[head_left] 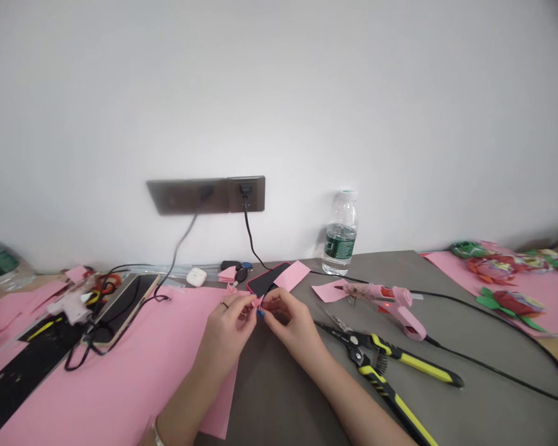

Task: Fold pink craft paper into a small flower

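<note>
My left hand (225, 331) pinches a small folded piece of pink paper (256, 302) between thumb and fingers. From the other side, my right hand (295, 322) closes its thumb and fingertips on the same piece. A small blue bit (260, 313) shows just under the paper, between the fingertips; its kind cannot be made out. Just beyond my hands lies a dark phone (266, 282) with a pink edge, partly covered by a loose pink paper square (292, 275). Under my left forearm spreads a large pink sheet (167, 353).
To the right are a pink glue gun (402, 306) and yellow-black pliers (369, 350). A water bottle (340, 238) stands by the wall. Paper flowers (516, 303) lie far right. At left are another phone (128, 310) and cables; a white earbud case (196, 277) lies behind.
</note>
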`<state>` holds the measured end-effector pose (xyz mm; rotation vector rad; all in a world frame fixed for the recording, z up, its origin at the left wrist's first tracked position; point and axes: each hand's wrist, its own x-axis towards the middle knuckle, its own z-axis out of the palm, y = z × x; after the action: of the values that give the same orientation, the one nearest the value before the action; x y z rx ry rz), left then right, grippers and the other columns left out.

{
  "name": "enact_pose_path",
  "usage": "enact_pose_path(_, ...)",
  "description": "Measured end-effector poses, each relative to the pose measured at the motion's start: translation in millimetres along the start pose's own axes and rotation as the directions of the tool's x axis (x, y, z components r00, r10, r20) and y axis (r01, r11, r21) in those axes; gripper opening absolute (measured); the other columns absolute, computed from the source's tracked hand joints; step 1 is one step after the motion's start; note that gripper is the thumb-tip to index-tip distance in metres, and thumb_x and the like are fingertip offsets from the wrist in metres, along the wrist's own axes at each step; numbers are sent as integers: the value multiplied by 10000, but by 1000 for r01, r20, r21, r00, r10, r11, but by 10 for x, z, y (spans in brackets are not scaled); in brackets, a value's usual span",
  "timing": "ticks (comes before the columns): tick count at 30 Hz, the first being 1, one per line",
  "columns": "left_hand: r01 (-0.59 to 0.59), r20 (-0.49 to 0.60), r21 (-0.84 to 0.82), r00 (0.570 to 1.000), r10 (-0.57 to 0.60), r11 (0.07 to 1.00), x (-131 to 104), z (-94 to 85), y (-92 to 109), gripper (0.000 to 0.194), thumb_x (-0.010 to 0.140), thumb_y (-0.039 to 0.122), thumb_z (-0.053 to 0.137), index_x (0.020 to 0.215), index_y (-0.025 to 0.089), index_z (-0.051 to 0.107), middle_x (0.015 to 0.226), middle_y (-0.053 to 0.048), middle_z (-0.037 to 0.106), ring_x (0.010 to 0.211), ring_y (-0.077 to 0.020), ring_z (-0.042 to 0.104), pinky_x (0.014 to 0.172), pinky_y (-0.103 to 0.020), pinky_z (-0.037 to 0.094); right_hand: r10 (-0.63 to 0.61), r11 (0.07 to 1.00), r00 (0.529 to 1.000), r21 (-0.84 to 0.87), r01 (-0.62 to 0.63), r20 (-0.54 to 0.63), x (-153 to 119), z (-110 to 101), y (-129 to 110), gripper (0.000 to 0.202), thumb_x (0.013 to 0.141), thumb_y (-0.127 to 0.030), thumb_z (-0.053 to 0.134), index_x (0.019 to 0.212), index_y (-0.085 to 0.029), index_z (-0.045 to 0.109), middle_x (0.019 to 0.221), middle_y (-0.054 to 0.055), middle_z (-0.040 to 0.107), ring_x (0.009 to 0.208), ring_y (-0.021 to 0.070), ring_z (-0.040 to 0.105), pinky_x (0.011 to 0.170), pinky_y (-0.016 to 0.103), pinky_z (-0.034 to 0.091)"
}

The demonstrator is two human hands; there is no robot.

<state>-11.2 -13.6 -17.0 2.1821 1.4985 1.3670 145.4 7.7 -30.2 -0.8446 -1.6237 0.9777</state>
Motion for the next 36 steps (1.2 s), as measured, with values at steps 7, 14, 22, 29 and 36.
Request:
enact_pose_path(7, -119, 46, 112, 992, 115, 987, 3, 5, -14, 193, 873, 142, 512, 962, 212, 668, 860, -65, 725, 802, -212, 688, 750, -364, 585, -28, 997, 1000, -69, 29, 7, -4, -1, 20, 273, 801, -90, 504, 1007, -223, 622, 914, 38, 654, 817, 161, 664, 701, 263, 571)
enact_pose_path(14, 6, 87, 75, 996, -12, 997, 1, 15, 29, 247, 811, 74, 491, 945, 220, 638, 871, -50, 705, 767, -185, 673, 633, -276, 547, -10, 992, 1000, -129, 8, -13, -18, 24, 0, 219, 756, -68, 497, 900, -206, 588, 863, 28, 649, 742, 157, 652, 690, 274, 558)
enact_pose_path(22, 90, 39, -25, 995, -89, 996, 15, 12, 41, 151, 792, 114, 517, 818, 227, 614, 768, 3, 689, 648, -147, 643, 620, -254, 524, -44, 976, 998, -214, 35, -36, -3, 15, -11, 241, 750, -76, 512, 928, -212, 602, 845, 29, 683, 760, 174, 659, 690, 283, 533)
enact_pose_path(29, 46, 59, 1, 997, -46, 999, 7, 19, 46, 157, 792, 83, 516, 805, 216, 598, 757, -9, 658, 668, -155, 636, 618, -252, 506, -64, 965, 996, -258, 46, -60, -9, 25, -20, 213, 740, -72, 499, 871, -208, 597, 822, 30, 672, 754, 179, 648, 690, 287, 521)
enact_pose_path(36, -9, 72, 20, 997, 7, 1000, 15, 1, 52, 158, 808, 66, 497, 811, 206, 572, 780, -24, 630, 710, -162, 631, 633, -251, 503, -74, 962, 996, -265, 60, -45, -2, -9, -16, 177, 767, -75, 546, 844, -208, 634, 797, 26, 683, 723, 180, 647, 679, 286, 528)
